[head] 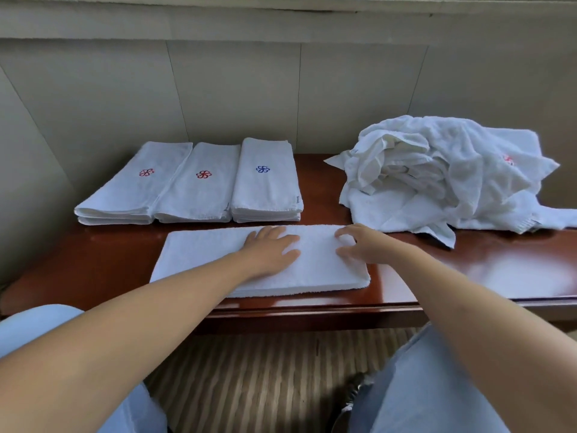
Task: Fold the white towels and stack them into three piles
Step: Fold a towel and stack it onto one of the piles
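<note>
A folded white towel (203,254) lies lengthwise on the red-brown table (468,270) in front of me. My left hand (271,248) lies flat on its middle with straight fingers. My right hand (359,245) rests on its right part, fingers loosely bent and touching the cloth. Behind it stand three piles of folded towels: the left pile (134,185) and the middle pile (199,185) show a red emblem, the right pile (265,179) a blue one. A heap of unfolded white towels (443,176) sits at the back right.
A panelled wall (237,89) runs right behind the table. The table's front edge (312,310) is close to my knees in light blue trousers (421,385). A striped floor (265,370) shows below.
</note>
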Demonstrator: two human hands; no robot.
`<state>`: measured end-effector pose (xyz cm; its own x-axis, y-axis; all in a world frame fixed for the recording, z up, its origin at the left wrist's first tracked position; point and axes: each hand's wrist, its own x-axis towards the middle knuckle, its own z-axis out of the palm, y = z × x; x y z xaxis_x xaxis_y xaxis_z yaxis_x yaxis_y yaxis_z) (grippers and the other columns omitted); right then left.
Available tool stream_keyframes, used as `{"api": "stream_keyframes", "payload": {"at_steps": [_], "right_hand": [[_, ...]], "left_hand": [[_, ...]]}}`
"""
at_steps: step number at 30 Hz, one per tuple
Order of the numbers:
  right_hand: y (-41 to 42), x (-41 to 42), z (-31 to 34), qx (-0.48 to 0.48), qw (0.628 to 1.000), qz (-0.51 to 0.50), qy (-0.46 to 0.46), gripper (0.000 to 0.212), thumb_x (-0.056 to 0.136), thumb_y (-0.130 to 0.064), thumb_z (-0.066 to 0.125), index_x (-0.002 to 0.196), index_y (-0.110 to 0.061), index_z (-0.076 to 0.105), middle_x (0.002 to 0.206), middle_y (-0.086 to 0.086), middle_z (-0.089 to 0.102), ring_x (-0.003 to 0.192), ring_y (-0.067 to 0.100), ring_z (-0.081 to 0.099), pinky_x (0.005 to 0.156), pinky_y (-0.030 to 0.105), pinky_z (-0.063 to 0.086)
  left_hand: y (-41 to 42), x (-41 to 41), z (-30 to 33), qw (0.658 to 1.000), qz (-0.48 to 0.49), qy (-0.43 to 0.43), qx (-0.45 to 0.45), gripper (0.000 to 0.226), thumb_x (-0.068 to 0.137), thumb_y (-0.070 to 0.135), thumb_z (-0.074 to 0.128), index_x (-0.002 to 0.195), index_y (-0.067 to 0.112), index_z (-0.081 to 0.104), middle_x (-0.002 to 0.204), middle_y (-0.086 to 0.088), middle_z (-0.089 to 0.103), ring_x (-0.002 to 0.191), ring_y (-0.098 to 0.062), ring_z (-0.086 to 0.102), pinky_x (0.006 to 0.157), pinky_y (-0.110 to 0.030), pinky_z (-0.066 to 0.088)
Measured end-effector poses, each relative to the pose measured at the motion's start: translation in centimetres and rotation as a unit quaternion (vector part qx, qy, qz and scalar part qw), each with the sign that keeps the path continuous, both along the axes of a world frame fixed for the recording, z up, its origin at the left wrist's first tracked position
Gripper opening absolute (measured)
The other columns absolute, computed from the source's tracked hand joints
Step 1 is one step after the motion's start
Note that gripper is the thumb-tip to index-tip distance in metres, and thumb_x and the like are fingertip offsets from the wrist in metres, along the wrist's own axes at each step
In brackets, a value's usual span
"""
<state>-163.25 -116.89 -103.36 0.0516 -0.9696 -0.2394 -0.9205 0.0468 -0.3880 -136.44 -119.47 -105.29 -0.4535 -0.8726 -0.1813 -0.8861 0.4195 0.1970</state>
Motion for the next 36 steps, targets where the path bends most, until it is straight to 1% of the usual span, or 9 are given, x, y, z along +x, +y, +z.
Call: {"api": "stream_keyframes", "payload": {"at_steps": [3, 7, 11, 14, 18, 21, 25, 29, 36], "right_hand": [[-0.7, -1.6, 0.3, -0.006, 0.999, 0.012, -0.034, 0.04, 0.086, -0.047, 0.074, 0.124, -0.043, 0.061, 0.126, -0.005, 0.054, 0.111, 0.017, 0.056, 0.086, 0.03, 0.042], [-1.6, -2.9, -0.4, 0.015, 0.994, -0.01, -0.107, 0.034, 0.078, -0.039, 0.082, 0.108, -0.038, 0.064, 0.097, -0.008, 0.056, 0.083, 0.013, 0.061, 0.067, 0.025, 0.043], [-2.6, -3.9, -2.0, 0.038, 0.979, -0.069, -0.187, 0.053, 0.07, -0.037, 0.09, 0.11, -0.03, 0.057, 0.108, -0.008, 0.062, 0.097, 0.013, 0.064, 0.077, 0.026, 0.048], [-2.9, -4.5, -2.5, 0.044, 0.972, -0.087, -0.216, 0.06, 0.064, -0.037, 0.092, 0.109, -0.028, 0.054, 0.108, -0.003, 0.067, 0.096, 0.015, 0.063, 0.084, 0.031, 0.049], [-2.9, -4.8, -2.3, 0.062, 0.969, -0.086, -0.225, 0.063, 0.065, -0.038, 0.091, 0.113, -0.029, 0.052, 0.114, 0.001, 0.066, 0.107, 0.021, 0.063, 0.096, 0.038, 0.05], [-2.6, -4.5, -1.7, 0.076, 0.969, -0.089, -0.219, 0.062, 0.069, -0.041, 0.09, 0.117, -0.028, 0.054, 0.113, -0.004, 0.062, 0.107, 0.017, 0.059, 0.09, 0.033, 0.048], [-1.6, -3.7, -0.6, 0.109, 0.972, -0.072, -0.195, 0.035, 0.08, -0.048, 0.082, 0.104, -0.029, 0.066, 0.1, -0.014, 0.064, 0.093, 0.007, 0.056, 0.072, 0.024, 0.039], [0.0, -2.2, 0.4, 0.142, 0.974, -0.05, -0.17, 0.035, 0.08, -0.048, 0.082, 0.105, -0.023, 0.077, 0.108, -0.006, 0.075, 0.107, 0.018, 0.066, 0.099, 0.033, 0.049], [2.6, -0.3, 5.8, 0.181, 0.971, -0.048, -0.147, 0.029, 0.095, -0.032, 0.068, 0.121, -0.02, 0.067, 0.107, 0.006, 0.077, 0.076, 0.013, 0.071, 0.088, 0.033, 0.06]], "left_hand": [[-1.1, -4.8, 0.2, 0.999, -0.037, 0.012, -0.01, 0.05, 0.105, 0.054, 0.03, 0.155, 0.044, 0.032, 0.168, 0.004, 0.018, 0.155, -0.025, 0.011, 0.125, -0.047, 0.01], [-3.0, -9.8, 0.3, 0.997, -0.054, 0.043, -0.026, 0.039, 0.108, 0.035, 0.031, 0.144, 0.031, 0.044, 0.148, -0.005, 0.048, 0.133, -0.031, 0.045, 0.111, -0.048, 0.035], [-5.2, -12.4, 0.7, 0.993, -0.044, 0.104, 0.015, 0.031, 0.1, 0.038, 0.046, 0.13, 0.032, 0.051, 0.126, 0.001, 0.055, 0.115, -0.023, 0.053, 0.088, -0.037, 0.044], [-7.1, -14.1, 2.1, 0.997, -0.04, 0.046, 0.053, 0.036, 0.092, 0.046, 0.055, 0.121, 0.025, 0.06, 0.104, 0.006, 0.06, 0.093, -0.016, 0.059, 0.076, -0.033, 0.046], [-8.7, -15.5, 3.5, 0.99, -0.013, -0.021, 0.14, 0.036, 0.083, 0.047, 0.066, 0.069, 0.016, 0.053, 0.067, 0.003, 0.043, 0.058, -0.017, 0.039, 0.057, -0.032, 0.031], [-9.1, -15.2, 4.4, 0.985, -0.024, -0.039, 0.168, 0.029, 0.083, 0.045, 0.073, 0.083, 0.017, 0.07, 0.081, 0.0, 0.063, 0.073, -0.02, 0.061, 0.066, -0.034, 0.047], [-8.3, -13.8, 5.9, 0.988, -0.061, 0.006, 0.141, 0.025, 0.083, 0.038, 0.077, 0.093, 0.015, 0.075, 0.086, -0.003, 0.067, 0.079, -0.019, 0.061, 0.069, -0.035, 0.046], [-7.0, -11.2, 8.6, 0.988, -0.07, 0.081, 0.109, 0.015, 0.083, 0.035, 0.08, 0.094, 0.028, 0.072, 0.094, 0.004, 0.073, 0.086, -0.014, 0.069, 0.071, -0.031, 0.054], [-4.5, -4.9, 13.8, 0.984, -0.055, 0.17, 0.026, 0.018, 0.085, 0.029, 0.081, 0.099, 0.023, 0.071, 0.099, 0.004, 0.07, 0.083, -0.01, 0.063, 0.064, -0.024, 0.048]]}}
